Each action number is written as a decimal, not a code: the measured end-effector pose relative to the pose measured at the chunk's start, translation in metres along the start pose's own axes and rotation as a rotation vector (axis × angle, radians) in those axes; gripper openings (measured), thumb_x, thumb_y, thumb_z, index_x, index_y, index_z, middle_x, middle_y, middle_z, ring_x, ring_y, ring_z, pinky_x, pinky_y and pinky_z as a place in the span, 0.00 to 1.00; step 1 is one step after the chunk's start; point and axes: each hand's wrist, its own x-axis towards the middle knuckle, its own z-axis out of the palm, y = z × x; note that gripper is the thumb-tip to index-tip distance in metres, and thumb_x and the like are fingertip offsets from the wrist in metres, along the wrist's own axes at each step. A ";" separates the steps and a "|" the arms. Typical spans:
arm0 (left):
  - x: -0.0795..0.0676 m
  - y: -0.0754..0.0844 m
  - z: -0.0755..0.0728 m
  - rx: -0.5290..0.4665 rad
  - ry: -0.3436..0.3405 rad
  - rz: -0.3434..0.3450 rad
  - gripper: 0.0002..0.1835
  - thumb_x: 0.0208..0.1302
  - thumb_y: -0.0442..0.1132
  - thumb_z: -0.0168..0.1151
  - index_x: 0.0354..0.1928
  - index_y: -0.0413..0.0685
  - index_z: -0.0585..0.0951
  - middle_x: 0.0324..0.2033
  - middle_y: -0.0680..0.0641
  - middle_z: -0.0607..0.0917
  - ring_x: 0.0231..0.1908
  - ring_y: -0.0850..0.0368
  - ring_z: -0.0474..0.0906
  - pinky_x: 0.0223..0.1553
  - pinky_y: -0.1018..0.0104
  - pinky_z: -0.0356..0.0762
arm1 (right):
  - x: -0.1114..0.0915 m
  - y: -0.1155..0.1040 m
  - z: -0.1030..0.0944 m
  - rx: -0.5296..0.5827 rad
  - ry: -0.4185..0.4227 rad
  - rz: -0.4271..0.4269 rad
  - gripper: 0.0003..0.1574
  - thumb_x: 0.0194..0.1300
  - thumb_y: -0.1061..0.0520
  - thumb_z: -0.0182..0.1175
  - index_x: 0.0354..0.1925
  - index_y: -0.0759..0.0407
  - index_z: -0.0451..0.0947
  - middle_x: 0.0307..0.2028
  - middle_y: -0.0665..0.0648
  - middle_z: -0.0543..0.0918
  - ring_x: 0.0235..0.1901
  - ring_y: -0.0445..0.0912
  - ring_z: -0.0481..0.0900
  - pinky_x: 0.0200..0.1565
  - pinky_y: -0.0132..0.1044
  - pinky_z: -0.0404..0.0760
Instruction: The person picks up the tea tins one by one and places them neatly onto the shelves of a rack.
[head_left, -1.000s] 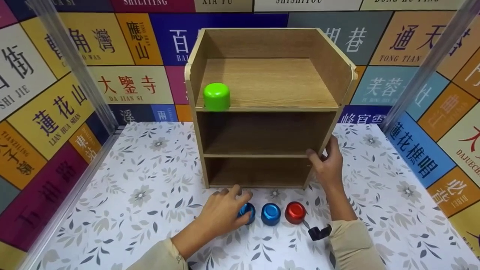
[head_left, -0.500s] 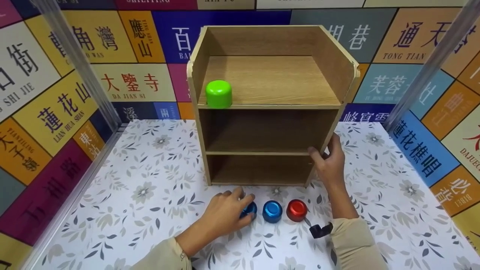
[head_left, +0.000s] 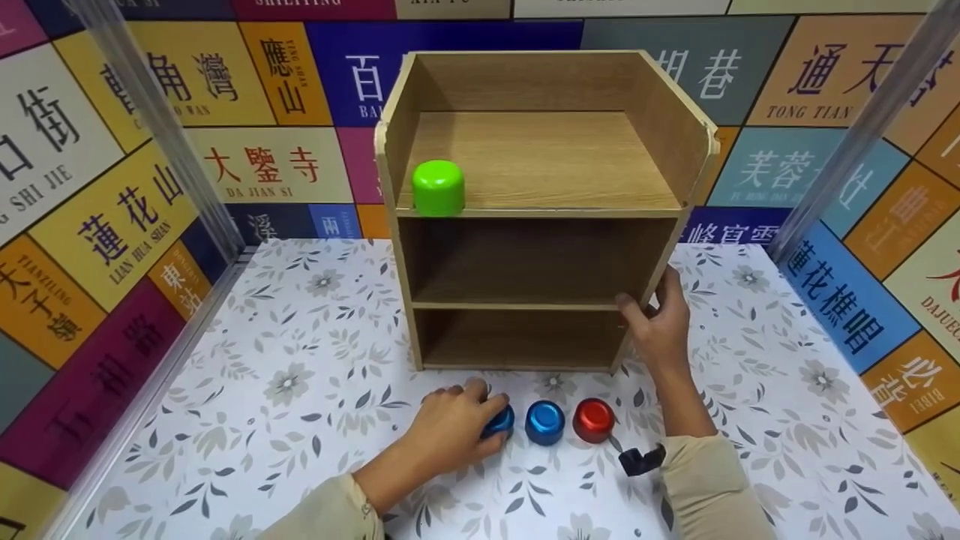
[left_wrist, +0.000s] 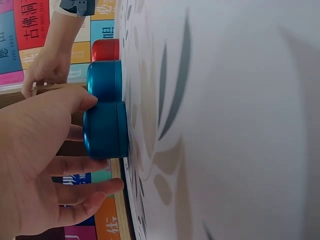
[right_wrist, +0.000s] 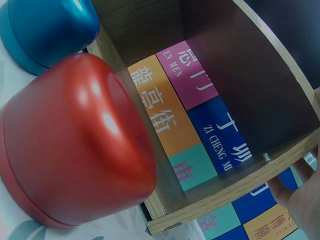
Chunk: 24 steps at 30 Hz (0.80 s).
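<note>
My left hand (head_left: 450, 429) is at a small round blue metallic canister (left_wrist: 105, 131) on the table, the leftmost of a row. In the left wrist view the thumb and a finger pinch it from opposite sides, while the other fingers extend past it. From the head, the hand covers part of this canister. A second blue canister (head_left: 545, 422) and a red canister (head_left: 593, 421) stand beside it to the right. My right hand (head_left: 661, 330) grips the right side panel of a wooden shelf (head_left: 540, 161), thumb on its front edge and some fingers hidden behind.
A bright green rounded canister (head_left: 439, 189) stands at the front left of the shelf's top board. Two compartments open forward below. A black clip-like piece (head_left: 637, 461) sits at the right sleeve. Sign-printed walls enclose the flower-patterned table (head_left: 300, 442).
The left fingers and thumb have come in closer around the leftmost blue canister. The head view has shifted slightly. My right hand keeps its grip on the shelf panel.
</note>
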 end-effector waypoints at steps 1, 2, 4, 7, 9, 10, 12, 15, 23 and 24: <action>0.000 0.000 0.000 0.003 -0.002 0.002 0.24 0.55 0.63 0.56 0.50 0.63 0.75 0.36 0.50 0.76 0.25 0.52 0.75 0.21 0.57 0.73 | 0.000 0.000 0.000 0.000 0.001 -0.002 0.37 0.56 0.64 0.62 0.63 0.53 0.64 0.57 0.55 0.72 0.59 0.46 0.70 0.52 0.39 0.77; 0.001 0.000 0.000 0.006 -0.005 0.004 0.24 0.54 0.63 0.56 0.50 0.63 0.75 0.36 0.49 0.77 0.25 0.52 0.76 0.20 0.56 0.73 | 0.000 0.000 0.000 0.002 0.002 -0.004 0.37 0.56 0.64 0.62 0.63 0.53 0.64 0.57 0.55 0.72 0.59 0.46 0.70 0.52 0.39 0.77; 0.001 0.001 -0.001 0.013 -0.015 0.009 0.24 0.53 0.63 0.58 0.50 0.62 0.75 0.36 0.49 0.77 0.25 0.51 0.76 0.20 0.56 0.73 | 0.001 0.000 0.000 0.003 0.005 -0.009 0.37 0.55 0.64 0.62 0.62 0.53 0.64 0.56 0.55 0.73 0.59 0.46 0.70 0.51 0.37 0.77; 0.001 0.001 -0.001 0.016 -0.043 0.012 0.26 0.52 0.62 0.60 0.51 0.63 0.74 0.37 0.49 0.78 0.25 0.50 0.76 0.21 0.55 0.73 | 0.001 -0.001 0.000 -0.001 0.007 -0.013 0.36 0.55 0.64 0.62 0.62 0.54 0.64 0.55 0.56 0.73 0.58 0.46 0.71 0.50 0.36 0.77; 0.002 0.002 0.000 0.019 -0.062 0.010 0.27 0.51 0.63 0.61 0.52 0.63 0.73 0.38 0.49 0.78 0.26 0.49 0.77 0.21 0.55 0.74 | 0.001 -0.001 0.000 -0.002 0.007 -0.013 0.36 0.55 0.64 0.62 0.62 0.54 0.64 0.55 0.56 0.73 0.57 0.46 0.71 0.50 0.36 0.78; 0.002 0.002 0.000 0.019 -0.069 0.009 0.27 0.50 0.63 0.62 0.52 0.63 0.73 0.38 0.48 0.79 0.26 0.49 0.77 0.21 0.55 0.74 | 0.001 -0.001 0.000 -0.002 0.007 -0.013 0.36 0.55 0.64 0.62 0.62 0.54 0.64 0.55 0.56 0.73 0.57 0.46 0.71 0.50 0.36 0.78; 0.001 0.002 0.000 0.022 -0.077 0.009 0.28 0.50 0.63 0.62 0.52 0.63 0.73 0.38 0.48 0.79 0.27 0.49 0.77 0.21 0.55 0.74 | 0.000 -0.001 0.000 -0.005 0.005 -0.013 0.36 0.55 0.64 0.62 0.62 0.54 0.64 0.55 0.56 0.73 0.57 0.46 0.71 0.50 0.36 0.78; 0.001 0.003 0.000 0.024 -0.071 0.014 0.27 0.51 0.62 0.62 0.52 0.63 0.73 0.38 0.48 0.79 0.27 0.48 0.78 0.21 0.55 0.74 | 0.000 0.000 0.000 -0.003 0.005 -0.013 0.36 0.56 0.64 0.62 0.62 0.54 0.64 0.55 0.56 0.73 0.57 0.46 0.71 0.50 0.36 0.78; 0.002 0.004 0.001 0.018 -0.088 0.012 0.26 0.53 0.61 0.61 0.53 0.63 0.72 0.40 0.48 0.79 0.28 0.48 0.78 0.23 0.55 0.75 | -0.001 0.000 -0.001 0.008 0.004 -0.013 0.36 0.56 0.64 0.62 0.62 0.53 0.64 0.56 0.56 0.73 0.57 0.46 0.71 0.46 0.35 0.79; 0.002 0.004 0.001 0.021 -0.089 0.009 0.26 0.53 0.61 0.61 0.53 0.63 0.72 0.40 0.48 0.79 0.28 0.48 0.78 0.23 0.55 0.75 | 0.000 0.001 -0.001 0.007 0.001 -0.016 0.36 0.56 0.64 0.62 0.62 0.53 0.64 0.56 0.56 0.73 0.57 0.46 0.71 0.47 0.35 0.79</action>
